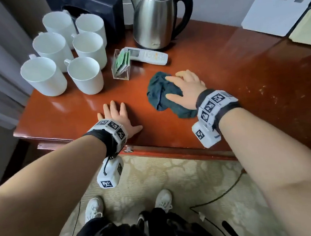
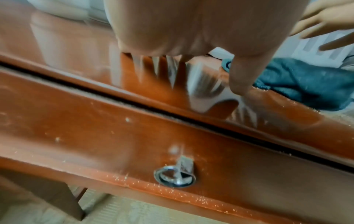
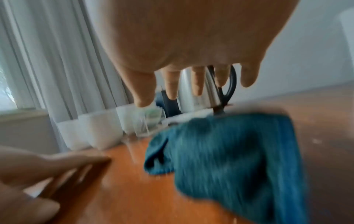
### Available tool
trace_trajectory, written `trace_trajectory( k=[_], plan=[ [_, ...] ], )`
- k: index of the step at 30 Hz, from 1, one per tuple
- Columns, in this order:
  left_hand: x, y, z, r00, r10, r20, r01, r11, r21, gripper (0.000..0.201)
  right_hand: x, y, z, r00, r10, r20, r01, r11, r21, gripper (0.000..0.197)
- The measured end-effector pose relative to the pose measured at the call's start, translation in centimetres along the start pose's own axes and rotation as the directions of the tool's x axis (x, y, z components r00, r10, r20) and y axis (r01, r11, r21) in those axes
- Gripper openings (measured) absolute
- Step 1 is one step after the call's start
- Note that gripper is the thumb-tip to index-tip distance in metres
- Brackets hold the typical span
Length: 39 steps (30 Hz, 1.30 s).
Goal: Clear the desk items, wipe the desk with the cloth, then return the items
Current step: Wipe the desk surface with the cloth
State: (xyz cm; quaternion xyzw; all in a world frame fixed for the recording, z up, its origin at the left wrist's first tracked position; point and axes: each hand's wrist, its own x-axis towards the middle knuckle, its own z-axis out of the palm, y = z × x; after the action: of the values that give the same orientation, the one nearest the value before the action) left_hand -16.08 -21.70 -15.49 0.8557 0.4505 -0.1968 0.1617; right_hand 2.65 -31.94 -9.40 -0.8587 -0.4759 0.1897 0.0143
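Note:
A crumpled dark teal cloth (image 1: 160,93) lies on the glossy red-brown desk (image 1: 221,65), right of centre. My right hand (image 1: 185,86) is spread over its right half with straight fingers. In the right wrist view the fingers (image 3: 197,81) hang a little above the cloth (image 3: 229,159), and I cannot tell if they touch it. My left hand (image 1: 116,117) lies flat on the desk near the front edge, palm down, holding nothing. Several white mugs (image 1: 83,75), a steel kettle (image 1: 153,18), a white remote (image 1: 145,55) and a clear holder of green sachets (image 1: 122,66) stand at the back left.
A black box (image 1: 92,8) sits behind the mugs and a white slotted panel (image 1: 280,3) leans at the back right. Pale crumbs (image 1: 265,93) dot the desk's right side. A drawer with a metal ring pull (image 2: 174,175) sits under the front edge. Curtains hang at left.

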Motion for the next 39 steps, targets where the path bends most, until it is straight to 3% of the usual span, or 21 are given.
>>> trace_trajectory(
  k=[4,7,10,12,15,17,20,22,25,27,30,33,35,37,39],
  plan=[
    [0.0,1.4,1.2,0.996,-0.073,-0.052,0.074,0.997,0.021,0.095,3.2,0.2,3.8,0.972,-0.010,0.235,0.030,0.996,-0.080,0.062],
    [-0.2,2.4,1.7,0.995,-0.085,-0.050,0.086,0.996,0.030,0.086,2.2,1.1,4.9,0.964,-0.161,0.211,0.181,0.980,-0.081,0.056],
    [-0.7,3.5,2.1,0.994,-0.104,-0.038,0.105,0.994,0.017,0.075,-1.5,3.6,5.0,0.922,-0.342,0.183,0.362,0.928,-0.088,0.050],
    [-0.7,4.1,2.1,0.993,-0.119,-0.016,0.119,0.992,0.028,0.072,-4.4,5.9,4.3,0.887,-0.371,0.276,0.408,0.909,-0.088,0.049],
    [-0.7,4.9,1.9,0.991,-0.137,0.013,0.136,0.990,0.028,0.073,-6.9,9.0,2.2,0.811,-0.307,0.499,0.384,0.921,-0.058,0.040],
    [-0.6,5.1,1.9,0.989,-0.145,0.022,0.145,0.989,0.018,0.074,-6.7,9.9,0.5,0.834,-0.299,0.464,0.349,0.937,-0.024,0.034],
    [-0.5,5.0,2.0,0.988,-0.151,0.028,0.151,0.989,0.007,0.074,-3.9,9.4,-1.4,0.949,-0.304,0.090,0.298,0.952,0.073,0.034],
    [-0.6,5.0,2.1,0.988,-0.153,0.029,0.153,0.988,0.008,0.074,-1.1,7.7,-1.4,0.968,-0.251,-0.017,0.252,0.962,0.107,0.039],
    [-0.5,4.9,2.0,0.987,-0.158,0.035,0.158,0.987,0.005,0.074,1.9,4.6,1.1,0.968,-0.176,0.179,0.185,0.982,-0.032,0.061],
    [-0.4,5.0,1.9,0.986,-0.160,0.047,0.160,0.987,0.007,0.075,2.3,3.3,3.3,0.962,-0.098,0.254,0.139,0.979,-0.147,0.063],
    [-0.3,4.9,1.7,0.987,-0.155,0.048,0.154,0.988,0.009,0.076,0.8,3.1,4.6,0.978,-0.150,0.147,0.178,0.963,-0.203,0.051],
    [-0.5,5.1,1.6,0.986,-0.155,0.063,0.155,0.988,0.006,0.076,-1.9,4.8,4.7,0.961,-0.243,0.134,0.265,0.947,-0.182,0.042],
    [-0.5,5.1,1.5,0.987,-0.152,0.055,0.152,0.988,0.008,0.076,-4.5,6.2,4.6,0.941,-0.278,0.193,0.311,0.935,-0.170,0.043],
    [-0.7,5.1,1.6,0.988,-0.149,0.043,0.149,0.989,0.010,0.075,-7.4,7.4,4.2,0.893,-0.298,0.337,0.356,0.926,-0.126,0.049],
    [-0.9,5.1,1.6,0.988,-0.150,0.030,0.150,0.989,0.015,0.074,-9.8,8.4,3.1,0.845,-0.249,0.473,0.317,0.946,-0.070,0.057]
  ],
)
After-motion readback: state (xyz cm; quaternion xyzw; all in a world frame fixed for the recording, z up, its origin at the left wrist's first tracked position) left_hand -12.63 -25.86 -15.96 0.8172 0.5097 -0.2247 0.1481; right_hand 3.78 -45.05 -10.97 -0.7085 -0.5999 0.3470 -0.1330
